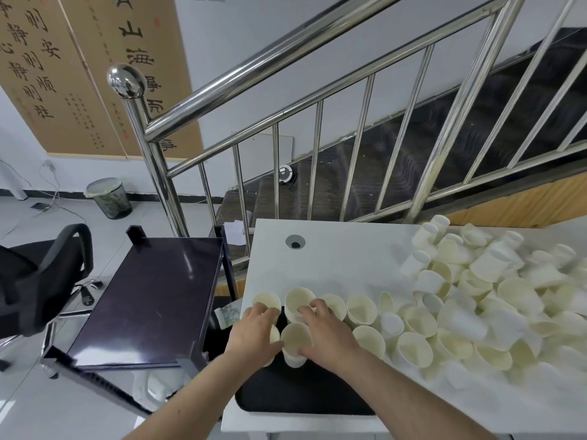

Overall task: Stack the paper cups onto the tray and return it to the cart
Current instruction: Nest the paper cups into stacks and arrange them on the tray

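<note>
Low in the frame's centre, upright stacks of paper cups (297, 342) stood on the black tray (295, 395) at the bench's (333, 249) left edge. Both hands flanked them: left hand (254, 331) and right hand (327, 331) curled around stacks. Loose cups (495, 300) lay heaped right; the cart (152, 300) waited left.

Both forearms bare, no sleeves in view. Left hand (254, 331) & right hand (327, 331): no gloves, rings, watch or bands visible.
</note>
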Demonstrator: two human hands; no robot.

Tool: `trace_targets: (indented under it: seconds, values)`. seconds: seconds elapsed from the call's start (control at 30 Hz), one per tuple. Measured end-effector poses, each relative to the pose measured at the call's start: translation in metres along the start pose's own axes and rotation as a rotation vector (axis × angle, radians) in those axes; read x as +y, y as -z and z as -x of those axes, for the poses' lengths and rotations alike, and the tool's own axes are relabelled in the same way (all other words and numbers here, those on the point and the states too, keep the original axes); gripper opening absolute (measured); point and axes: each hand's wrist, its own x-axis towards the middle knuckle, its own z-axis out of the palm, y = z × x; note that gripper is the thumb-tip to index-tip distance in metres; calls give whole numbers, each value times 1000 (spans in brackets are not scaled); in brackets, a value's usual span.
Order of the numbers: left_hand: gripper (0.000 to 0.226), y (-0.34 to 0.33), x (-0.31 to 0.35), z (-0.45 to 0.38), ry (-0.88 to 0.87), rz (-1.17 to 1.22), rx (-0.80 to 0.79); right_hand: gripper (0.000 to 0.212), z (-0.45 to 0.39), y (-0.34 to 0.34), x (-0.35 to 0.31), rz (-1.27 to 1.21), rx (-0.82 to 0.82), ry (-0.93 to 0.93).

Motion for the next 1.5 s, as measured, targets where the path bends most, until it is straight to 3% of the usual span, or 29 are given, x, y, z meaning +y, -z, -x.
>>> trace_targets:
  seconds: [0.37,0.8,1.5]
  values:
    - [57,-8,124,-10,-176,96,93,70,66,57,95,-23,149,-32]
    - [55,-51,267,-32,-255,103,16,66,141,104,257,-9,199,-241]
    - [54,-87,314,-257,-120,93,-121,56,-14,127,358,-122,64,-292]
